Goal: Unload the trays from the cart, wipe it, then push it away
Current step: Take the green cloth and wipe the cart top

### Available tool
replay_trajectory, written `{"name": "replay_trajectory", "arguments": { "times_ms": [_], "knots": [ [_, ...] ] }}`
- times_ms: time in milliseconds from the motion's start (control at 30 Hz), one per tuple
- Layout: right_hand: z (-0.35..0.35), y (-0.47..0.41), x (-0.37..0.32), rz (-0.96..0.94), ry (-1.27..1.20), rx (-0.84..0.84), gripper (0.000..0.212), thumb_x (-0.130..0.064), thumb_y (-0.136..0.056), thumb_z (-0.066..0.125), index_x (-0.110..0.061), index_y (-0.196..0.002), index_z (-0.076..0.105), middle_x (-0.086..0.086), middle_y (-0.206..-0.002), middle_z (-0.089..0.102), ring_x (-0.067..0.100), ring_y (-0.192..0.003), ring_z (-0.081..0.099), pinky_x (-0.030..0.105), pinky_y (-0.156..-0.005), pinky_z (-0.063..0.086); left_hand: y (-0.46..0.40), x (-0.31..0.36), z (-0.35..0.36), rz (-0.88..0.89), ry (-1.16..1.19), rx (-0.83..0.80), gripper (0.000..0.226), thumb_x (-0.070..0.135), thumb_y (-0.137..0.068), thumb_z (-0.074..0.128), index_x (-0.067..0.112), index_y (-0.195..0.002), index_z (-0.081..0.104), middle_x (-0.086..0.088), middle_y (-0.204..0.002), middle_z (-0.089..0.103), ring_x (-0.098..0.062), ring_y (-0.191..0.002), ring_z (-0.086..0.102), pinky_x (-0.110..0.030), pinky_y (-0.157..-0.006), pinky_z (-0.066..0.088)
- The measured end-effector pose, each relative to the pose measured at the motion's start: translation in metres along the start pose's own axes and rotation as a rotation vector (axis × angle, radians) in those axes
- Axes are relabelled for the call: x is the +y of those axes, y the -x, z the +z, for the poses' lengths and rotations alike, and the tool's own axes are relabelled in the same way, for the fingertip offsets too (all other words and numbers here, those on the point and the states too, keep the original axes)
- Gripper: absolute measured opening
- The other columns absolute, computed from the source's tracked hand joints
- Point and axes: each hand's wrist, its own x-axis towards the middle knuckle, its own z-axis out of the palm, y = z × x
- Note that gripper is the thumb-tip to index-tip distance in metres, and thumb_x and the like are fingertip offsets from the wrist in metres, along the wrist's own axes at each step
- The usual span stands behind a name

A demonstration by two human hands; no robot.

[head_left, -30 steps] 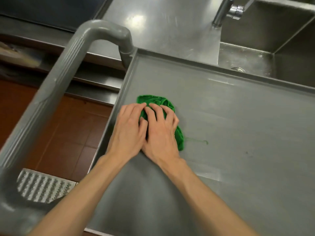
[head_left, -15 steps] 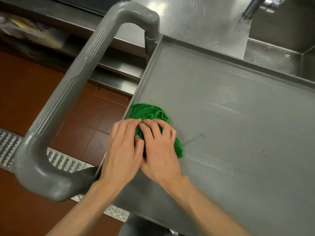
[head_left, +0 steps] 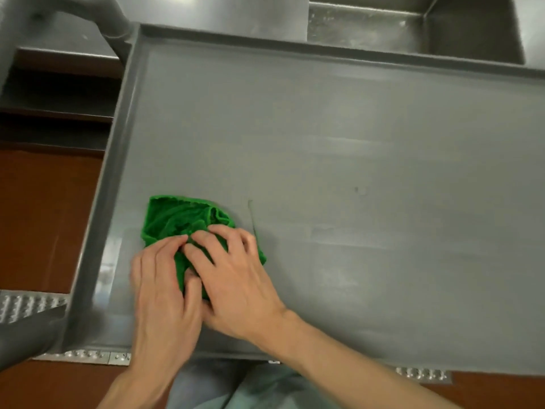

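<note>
The grey cart's top shelf (head_left: 339,137) fills most of the view and carries no trays. A crumpled green cloth (head_left: 180,218) lies on it near the left front corner. My left hand (head_left: 163,293) and my right hand (head_left: 236,276) press flat on the cloth side by side, fingers pointing away from me, covering its near half. A loose green thread (head_left: 252,216) trails from the cloth to the right. The cart's grey handle (head_left: 112,22) shows at the top left corner.
A steel sink basin (head_left: 413,28) lies just beyond the cart's far rim. A steel counter and lower shelf (head_left: 59,93) run along the left. Red-brown floor tiles (head_left: 44,216) and a metal drain grate (head_left: 26,305) lie left of the cart.
Both hands have dragged the cloth toward me along the cart's left side. My head has tilted down, so the handle and faucet have slid out of the top of view.
</note>
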Motion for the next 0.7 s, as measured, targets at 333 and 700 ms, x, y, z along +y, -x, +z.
{"name": "replay_trajectory", "arguments": {
  "times_ms": [333,700],
  "knots": [
    [-0.032,0.058,0.055,0.122,0.026,0.100,0.042,-0.029,-0.090,0.052,-0.011,-0.128,0.058,0.008,-0.134,0.057,0.032,-0.126,0.044,0.046,-0.106,0.032,0.007,0.062,0.047,0.151,0.006,-0.122,0.049,0.016,-0.083,0.038,-0.001,-0.127,0.050,-0.017,-0.124,0.053,-0.029,-0.115,0.044,-0.031,-0.108,0.028],
    [-0.072,0.135,0.114,0.333,0.063,0.264,0.039,-0.022,-0.088,0.055,-0.009,-0.125,0.061,0.009,-0.130,0.060,0.032,-0.123,0.049,0.046,-0.099,0.036,0.023,0.148,0.109,0.328,-0.002,-0.254,0.047,0.015,-0.083,0.038,0.001,-0.124,0.053,-0.014,-0.123,0.054,-0.029,-0.117,0.045,-0.046,-0.106,0.033]
  ]
}}
